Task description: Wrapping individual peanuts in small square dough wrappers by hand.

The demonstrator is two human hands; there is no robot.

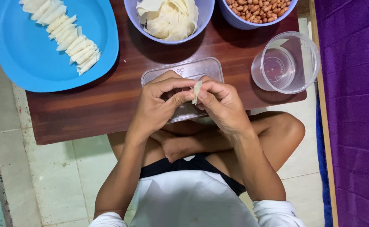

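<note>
A small pale wrapper piece (197, 91) is pinched between the fingertips of the left hand (159, 103) and the right hand (221, 105), both pressed together on it from either side. The piece is held upright, just above a clear plastic lid (201, 69) that lies on the dark wooden table (88, 113), near the table's near edge. What lies inside the fold cannot be told, since the fingers cover it.

For the rolling to be done well, a judgement can be made from the finished pieces: the rolled pieces (69, 35) lined up on the blue plate (29, 63) at the far left are thin, tight and even. The same firmness is best kept here, with the pressure spread along the whole edge by thumbs and forefingers rather than squeezed at one spot, so that the thin sheet is not torn. The work is best held low over the lid, so that anything dropped is caught there.

More loose wrappers (167, 19) are heaped in a lilac bowl (132, 14) at the far middle, and peanuts (258, 8) fill a second bowl (235, 21) to its right. A clear plastic tub (310, 63) stands at the right, well apart from the hands.
</note>
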